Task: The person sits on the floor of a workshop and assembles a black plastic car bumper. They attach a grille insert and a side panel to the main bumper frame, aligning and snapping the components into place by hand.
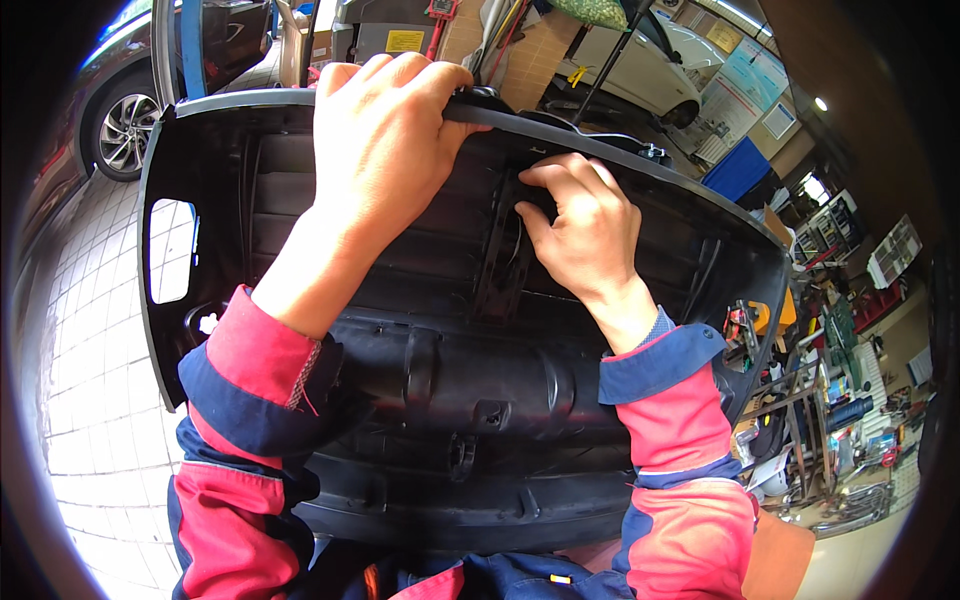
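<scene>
A large black moulded car bumper cover (480,380) fills the middle of the view, its hollow, ribbed inner side facing me. My left hand (385,130) is closed over its far upper rim, thumb on the inner side and fingertips hidden beyond the edge. My right hand (590,225) is at the top of a dark upright channel (500,270) in the centre. Its fingers and thumb are curled around something dark that I cannot make out. A thin pale wire runs in the channel beside the thumb. At the cover's left end is an oblong cut-out (172,250).
Pale floor tiles (85,330) lie on the left, with a dark car's wheel (128,130) beyond. Behind the rim stand cardboard boxes (525,60) and a light-coloured car (630,75). Tools and parts (850,440) crowd the right side, near a metal frame (800,420).
</scene>
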Motion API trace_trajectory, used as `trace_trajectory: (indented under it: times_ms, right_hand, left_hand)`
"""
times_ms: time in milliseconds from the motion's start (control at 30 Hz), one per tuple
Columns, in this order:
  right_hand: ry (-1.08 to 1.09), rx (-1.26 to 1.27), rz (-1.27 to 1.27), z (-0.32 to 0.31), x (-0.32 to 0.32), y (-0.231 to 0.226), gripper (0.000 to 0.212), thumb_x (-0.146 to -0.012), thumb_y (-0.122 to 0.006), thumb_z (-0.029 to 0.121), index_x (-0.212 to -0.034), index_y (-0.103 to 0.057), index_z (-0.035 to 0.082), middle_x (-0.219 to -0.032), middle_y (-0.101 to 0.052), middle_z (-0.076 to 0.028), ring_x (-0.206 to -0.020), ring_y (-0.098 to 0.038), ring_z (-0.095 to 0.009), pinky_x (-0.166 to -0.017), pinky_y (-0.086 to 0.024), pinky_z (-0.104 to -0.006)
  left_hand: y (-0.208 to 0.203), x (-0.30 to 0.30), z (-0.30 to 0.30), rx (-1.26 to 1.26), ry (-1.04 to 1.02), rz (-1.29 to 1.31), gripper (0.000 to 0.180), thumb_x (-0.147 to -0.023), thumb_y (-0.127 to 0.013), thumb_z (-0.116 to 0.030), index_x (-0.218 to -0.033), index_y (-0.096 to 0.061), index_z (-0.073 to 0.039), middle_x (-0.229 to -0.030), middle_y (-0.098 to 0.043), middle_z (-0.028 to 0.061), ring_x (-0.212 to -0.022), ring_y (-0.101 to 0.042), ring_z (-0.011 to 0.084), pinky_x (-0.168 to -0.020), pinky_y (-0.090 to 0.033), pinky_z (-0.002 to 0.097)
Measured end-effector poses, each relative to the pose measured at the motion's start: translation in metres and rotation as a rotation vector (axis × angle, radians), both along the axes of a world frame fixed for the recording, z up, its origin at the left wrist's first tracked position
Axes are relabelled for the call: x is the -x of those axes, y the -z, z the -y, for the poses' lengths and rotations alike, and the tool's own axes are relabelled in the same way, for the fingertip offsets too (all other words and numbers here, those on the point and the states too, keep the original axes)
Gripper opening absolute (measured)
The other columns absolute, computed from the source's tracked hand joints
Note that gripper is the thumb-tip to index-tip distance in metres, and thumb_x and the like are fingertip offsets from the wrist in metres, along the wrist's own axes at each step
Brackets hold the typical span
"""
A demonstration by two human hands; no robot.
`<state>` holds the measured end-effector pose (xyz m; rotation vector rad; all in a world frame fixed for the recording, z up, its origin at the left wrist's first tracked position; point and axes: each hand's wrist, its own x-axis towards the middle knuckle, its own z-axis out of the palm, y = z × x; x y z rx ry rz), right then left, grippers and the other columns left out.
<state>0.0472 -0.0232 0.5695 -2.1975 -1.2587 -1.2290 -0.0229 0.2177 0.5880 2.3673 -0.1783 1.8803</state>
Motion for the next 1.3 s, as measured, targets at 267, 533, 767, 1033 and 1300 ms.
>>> trace_trajectory:
  times_ms: [267,533,767,1033,1300]
  right_hand:
    - [-0.013,-0.021,-0.018,-0.008,-0.007,0.002,0.031,-0.08,-0.099,0.01,-0.107,-0.084,0.015,-0.112,-0.082,-0.002,-0.102,-0.082,-0.029,-0.082,-0.066,-0.0421]
    - [-0.03,0.116,-0.101,0.003,-0.004,-0.006,0.024,-0.097,-0.088,0.012,-0.121,-0.085,0.012,-0.115,-0.083,-0.005,-0.107,-0.082,-0.03,-0.087,-0.068,-0.0418]
    - [0.036,0.187,-0.07,0.004,0.003,-0.001,0.032,-0.1,-0.084,0.011,-0.132,-0.084,0.01,-0.129,-0.081,-0.007,-0.119,-0.079,-0.033,-0.093,-0.068,-0.0449]
    - [0.118,0.182,-0.086,0.001,0.01,0.007,0.038,-0.091,-0.093,0.017,-0.127,-0.086,0.009,-0.126,-0.075,-0.007,-0.117,-0.076,-0.031,-0.088,-0.07,-0.0444]
    - [0.189,0.111,-0.024,-0.006,0.01,0.011,0.035,-0.086,-0.098,0.021,-0.119,-0.089,0.014,-0.113,-0.072,-0.004,-0.105,-0.079,-0.03,-0.08,-0.067,-0.0466]
  left_hand:
    - [0.002,0.002,-0.003,-0.005,-0.011,0.015,0.034,-0.088,-0.097,-0.034,-0.115,-0.087,-0.015,-0.103,-0.081,-0.0004,-0.108,-0.078,0.0244,-0.099,-0.049,0.0442]
    - [0.005,0.001,-0.008,0.013,0.007,-0.041,0.037,-0.088,-0.097,-0.032,-0.118,-0.087,-0.013,-0.105,-0.081,-0.0001,-0.113,-0.077,0.024,-0.1,-0.048,0.0433]
    - [0.005,-0.002,-0.006,0.019,0.013,-0.064,0.036,-0.089,-0.096,-0.031,-0.118,-0.087,-0.013,-0.105,-0.081,0.0002,-0.112,-0.077,0.0241,-0.101,-0.048,0.0434]
    - [0.007,-0.004,-0.007,0.012,0.017,-0.085,0.036,-0.09,-0.096,-0.033,-0.118,-0.087,-0.013,-0.106,-0.082,0.0009,-0.111,-0.077,0.0247,-0.1,-0.049,0.0439]
    - [0.007,-0.001,-0.006,0.02,0.035,-0.096,0.036,-0.095,-0.096,-0.026,-0.127,-0.086,-0.012,-0.112,-0.083,0.0053,-0.107,-0.078,0.0291,-0.104,-0.048,0.0442]
